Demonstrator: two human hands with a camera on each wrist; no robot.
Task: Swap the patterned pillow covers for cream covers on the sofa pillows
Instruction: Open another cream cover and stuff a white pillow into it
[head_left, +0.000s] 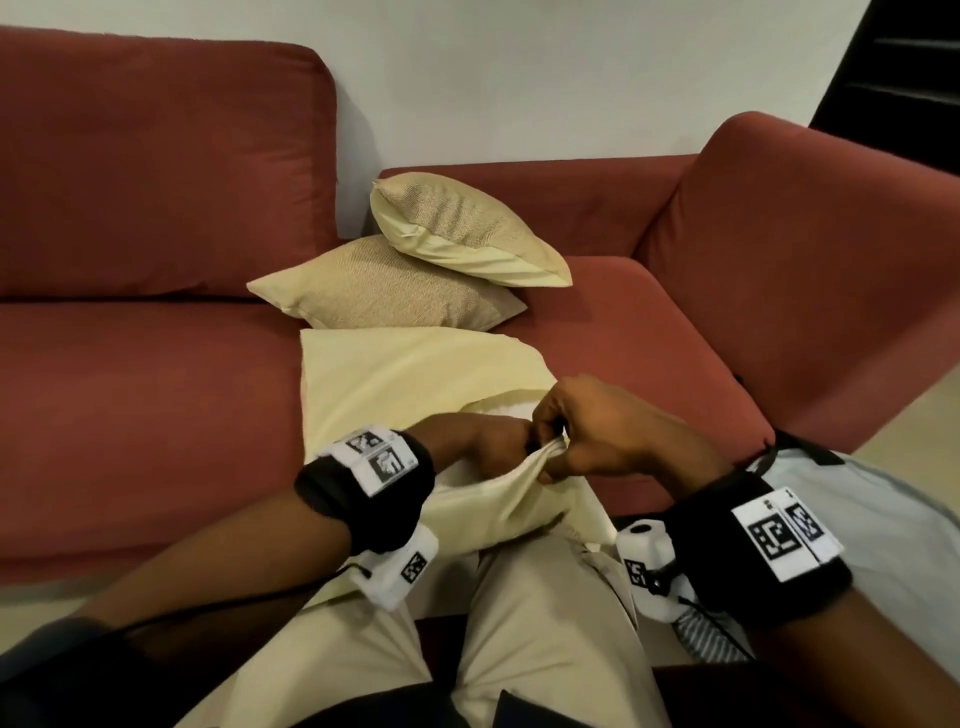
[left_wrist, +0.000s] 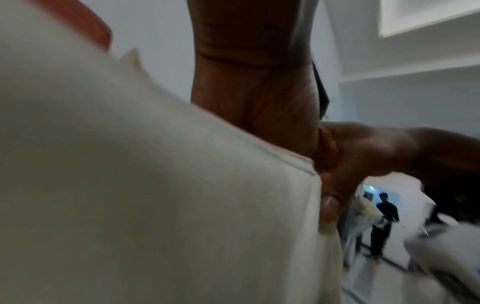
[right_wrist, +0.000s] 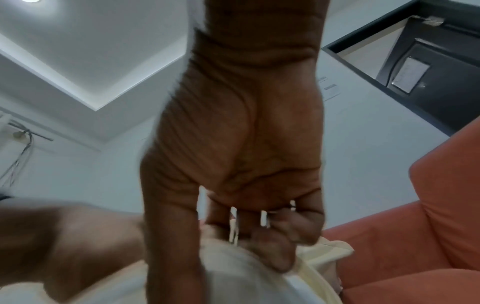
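Observation:
A pillow in a plain cream cover (head_left: 415, 384) lies on the red sofa seat (head_left: 156, 415), with its near end over my lap. My left hand (head_left: 511, 434) and right hand (head_left: 587, 436) meet at the cover's near edge, knuckles almost touching. Each grips a bunched fold of the cream fabric there. In the right wrist view my right hand's fingers (right_wrist: 275, 253) curl over the cream cover (right_wrist: 246, 283). In the left wrist view the cream cover (left_wrist: 155, 195) hides my left fingers, and the thumb of my right hand (left_wrist: 330, 203) presses on its seam.
Two cream pillows with woven beige faces, one (head_left: 384, 286) under the other (head_left: 467, 228), are stacked at the back of the seat. The sofa armrest (head_left: 805, 260) rises on the right. Pale and striped cloth (head_left: 711, 639) lies by my right knee. A person (left_wrist: 384, 222) stands far off.

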